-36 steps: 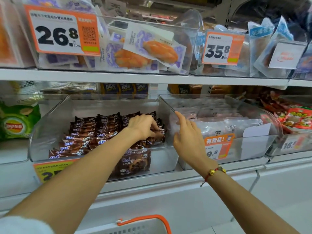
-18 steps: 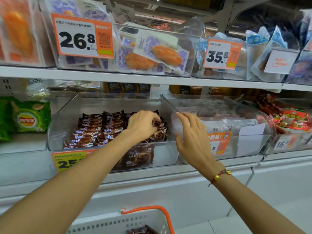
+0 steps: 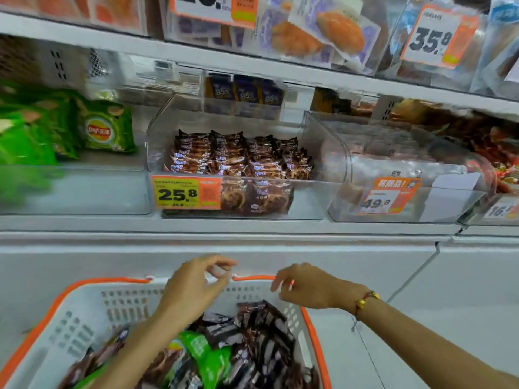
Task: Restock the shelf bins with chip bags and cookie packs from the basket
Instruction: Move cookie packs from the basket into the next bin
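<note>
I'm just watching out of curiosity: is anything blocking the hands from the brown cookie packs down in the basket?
Nothing visible. Both the left hand and right hand hover empty over the open-topped basket, and the brown cookie packs lie exposed on top, beside a green chip bag.

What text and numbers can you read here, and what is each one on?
"25.8": yellow price tag on the cookie bin.
"49.8": orange tag on the bin to its right.
"35.8": tag on the upper shelf.
"85%": dark packs behind.
"Lay's": green chip bag.
Small print and cookie wrappers: too blurred to read.
</note>
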A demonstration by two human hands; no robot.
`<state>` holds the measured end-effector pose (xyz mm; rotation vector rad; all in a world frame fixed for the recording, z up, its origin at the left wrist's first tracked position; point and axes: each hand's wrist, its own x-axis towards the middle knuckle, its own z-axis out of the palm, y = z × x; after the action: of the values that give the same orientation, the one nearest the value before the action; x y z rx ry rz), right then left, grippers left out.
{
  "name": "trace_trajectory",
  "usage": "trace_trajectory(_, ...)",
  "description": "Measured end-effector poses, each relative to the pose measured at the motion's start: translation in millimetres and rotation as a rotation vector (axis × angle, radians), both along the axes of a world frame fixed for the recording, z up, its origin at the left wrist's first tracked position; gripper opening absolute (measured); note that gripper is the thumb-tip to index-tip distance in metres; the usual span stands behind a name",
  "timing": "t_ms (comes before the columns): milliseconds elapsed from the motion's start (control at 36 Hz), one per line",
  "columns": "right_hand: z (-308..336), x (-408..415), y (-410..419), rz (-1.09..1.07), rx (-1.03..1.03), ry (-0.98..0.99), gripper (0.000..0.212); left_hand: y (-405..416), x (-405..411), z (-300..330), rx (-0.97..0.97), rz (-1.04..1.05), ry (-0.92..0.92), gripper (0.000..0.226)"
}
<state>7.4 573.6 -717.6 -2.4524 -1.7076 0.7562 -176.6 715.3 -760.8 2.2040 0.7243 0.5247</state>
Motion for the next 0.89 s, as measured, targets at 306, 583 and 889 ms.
trace_trajectory(306, -73.0, -65.0, -5.9, -0.049, -0.495, -0.008, 0.026, -33.6, -18.4, -107.9, -0.051, -0.255, 0.536, 0.03)
trace_trajectory(583, -176.5, -85.0, -28.2, 0.036, -0.403, -0.052, 0.074, -66.0, -40.7, -169.6, 0.418, -0.403, 0.684, 0.049)
trace_trajectory(889, -191.1, -86.9, -14.2, -0.235, -0.2, -0.005, 0.03, -67.5, -36.8, -178.5, 0.335, -0.343, 0.621, 0.026)
